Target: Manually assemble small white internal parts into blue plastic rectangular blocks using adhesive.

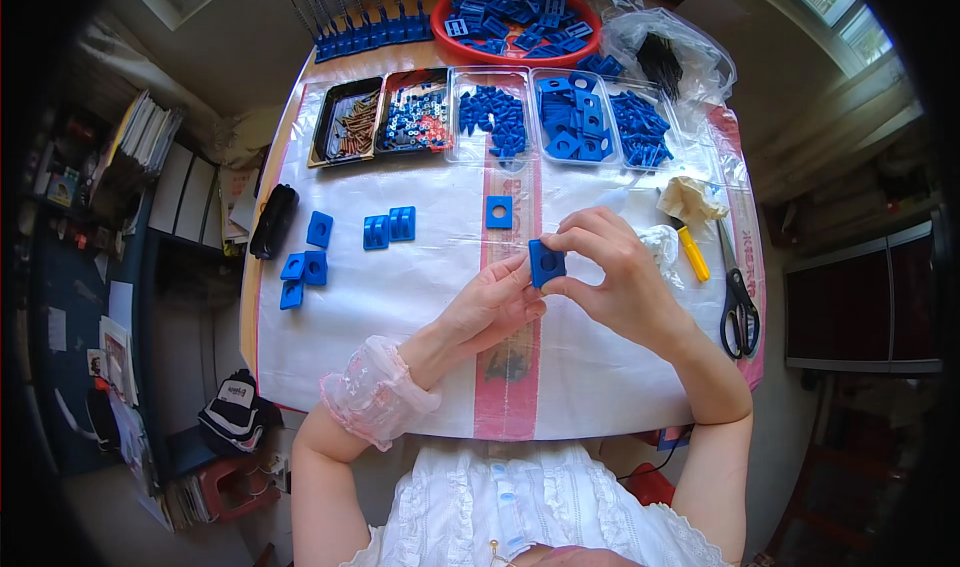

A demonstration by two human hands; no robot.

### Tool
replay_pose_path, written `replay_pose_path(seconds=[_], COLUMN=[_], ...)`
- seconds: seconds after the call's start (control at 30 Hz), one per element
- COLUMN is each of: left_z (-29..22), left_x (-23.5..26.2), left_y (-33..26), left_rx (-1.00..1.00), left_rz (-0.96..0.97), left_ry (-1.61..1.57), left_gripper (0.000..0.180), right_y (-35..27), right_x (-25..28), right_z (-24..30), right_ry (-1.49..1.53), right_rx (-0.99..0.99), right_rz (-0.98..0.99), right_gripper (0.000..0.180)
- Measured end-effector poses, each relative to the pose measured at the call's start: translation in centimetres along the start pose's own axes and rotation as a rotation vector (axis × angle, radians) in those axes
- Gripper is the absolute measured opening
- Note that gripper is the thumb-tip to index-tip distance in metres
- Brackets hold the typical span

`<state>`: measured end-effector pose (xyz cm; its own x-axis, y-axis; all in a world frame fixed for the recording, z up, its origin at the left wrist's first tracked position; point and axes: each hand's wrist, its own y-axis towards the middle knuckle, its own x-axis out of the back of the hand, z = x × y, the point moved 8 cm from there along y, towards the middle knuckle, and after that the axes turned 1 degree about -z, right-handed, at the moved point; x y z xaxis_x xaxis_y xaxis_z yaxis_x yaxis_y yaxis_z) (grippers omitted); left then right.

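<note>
Over the middle of the table, a square blue plastic piece with a round hole point(547, 264) is held up between both hands. My right hand point(622, 267) grips its upper and lower edges between thumb and fingers. From the left, the fingertips of my left hand point(488, 305) pinch its side. Just beyond lies a flat blue square plate with a round hole point(499, 212). Farther left sit two ribbed blue pieces point(389, 227) side by side. Several more blue square pieces point(306, 266) lie loosely grouped at the left.
Along the back stand trays of screws point(355, 125), small metal parts point(415, 107), and blue parts point(492, 117). Behind them are a red basin point(440, 29) and a row of upright wired pieces point(370, 35). Black scissors point(738, 312) and a yellow-handled tool point(693, 255) lie right; a black case point(273, 222) left.
</note>
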<state>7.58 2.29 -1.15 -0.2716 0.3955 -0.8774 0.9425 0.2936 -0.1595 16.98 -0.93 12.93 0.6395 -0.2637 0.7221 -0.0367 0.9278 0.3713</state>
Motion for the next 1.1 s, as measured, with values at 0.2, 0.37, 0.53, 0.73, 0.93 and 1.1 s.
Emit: replay_pose_path(seconds=[0.2, 0.37, 0.53, 0.73, 0.93, 1.1], left_z=[0.17, 0.21, 0.08, 0.07, 0.09, 0.02], left_x=[-0.29, -0.31, -0.47, -0.4, -0.52, -0.58], left_y=[0.12, 0.16, 0.07, 0.04, 0.05, 0.03], left_rx=[-0.004, 0.009, 0.003, 0.0, 0.003, -0.001], left_rz=[0.001, 0.009, 0.003, 0.012, 0.012, 0.013], left_ry=[-0.002, -0.006, -0.008, -0.005, -0.006, -0.001], left_gripper=[0.041, 0.039, 0.037, 0.036, 0.036, 0.037], right_y=[-0.13, -0.19, -0.14, -0.1, -0.15, -0.13], right_x=[0.16, 0.18, 0.12, 0.14, 0.17, 0.13], right_z=[-0.01, 0.0, 0.02, 0.13, 0.15, 0.11], right_ry=[-0.001, -0.003, 0.0, 0.001, 0.002, 0.002], right_rx=[-0.004, -0.006, -0.005, 0.003, 0.0, -0.001], right_rz=[0.005, 0.0, 0.002, 0.0, -0.001, 0.005], right_gripper=[0.037, 0.037, 0.036, 0.035, 0.035, 0.035])
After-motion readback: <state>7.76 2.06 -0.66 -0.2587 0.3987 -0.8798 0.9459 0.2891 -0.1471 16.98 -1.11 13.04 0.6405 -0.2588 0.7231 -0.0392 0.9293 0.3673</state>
